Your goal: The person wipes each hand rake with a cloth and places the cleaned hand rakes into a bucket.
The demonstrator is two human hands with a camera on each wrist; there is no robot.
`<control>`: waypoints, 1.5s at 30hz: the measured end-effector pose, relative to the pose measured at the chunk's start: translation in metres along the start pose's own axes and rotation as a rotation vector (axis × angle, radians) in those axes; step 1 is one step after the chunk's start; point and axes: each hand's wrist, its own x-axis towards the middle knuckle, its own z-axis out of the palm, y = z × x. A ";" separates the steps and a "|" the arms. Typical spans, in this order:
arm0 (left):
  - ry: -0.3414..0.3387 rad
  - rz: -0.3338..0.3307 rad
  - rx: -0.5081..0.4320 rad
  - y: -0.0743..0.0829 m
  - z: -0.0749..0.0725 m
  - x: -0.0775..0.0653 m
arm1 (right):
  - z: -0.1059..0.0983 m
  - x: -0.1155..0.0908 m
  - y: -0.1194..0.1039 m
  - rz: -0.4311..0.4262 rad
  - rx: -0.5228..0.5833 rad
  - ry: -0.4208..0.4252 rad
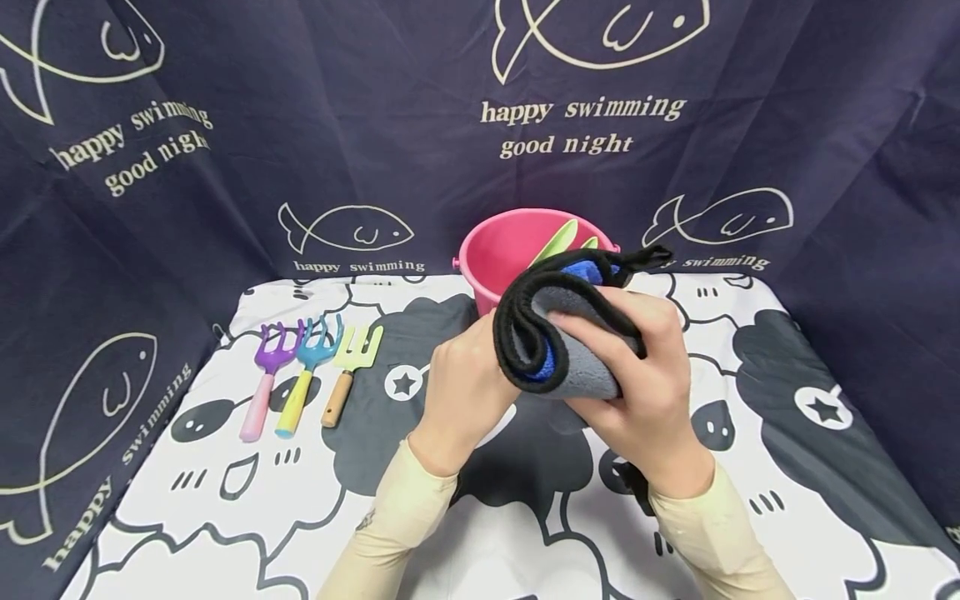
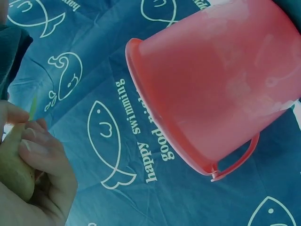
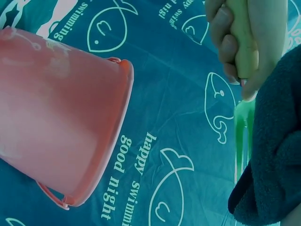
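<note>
A green garden fork (image 3: pixel 244 111) is gripped in the left hand (image 1: pixel 467 392), partly covered by cloth (image 1: pixel 588 367) clutched in the right hand (image 1: pixel 651 383); a pink bucket (image 1: pixel 487 250) is seen on the far side.

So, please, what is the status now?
Left fingers grip wooden-handled green fork. Right fingers hold folded grey cloth. Cloth partly hides fork; pink bucket stands beyond.

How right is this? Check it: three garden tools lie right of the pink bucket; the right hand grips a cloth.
Wrong side: the head view shows the three garden tools left of the pink bucket. The right hand does grip a cloth.
</note>
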 end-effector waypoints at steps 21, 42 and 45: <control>-0.016 -0.100 -0.173 0.008 -0.007 -0.005 | 0.007 -0.008 0.007 -0.054 -0.173 -0.103; -0.072 -0.031 -0.138 0.006 -0.006 -0.001 | 0.008 -0.010 0.012 -0.019 -0.217 -0.085; -0.072 -0.010 -0.103 0.006 -0.006 0.000 | 0.009 -0.010 0.012 -0.011 -0.214 -0.067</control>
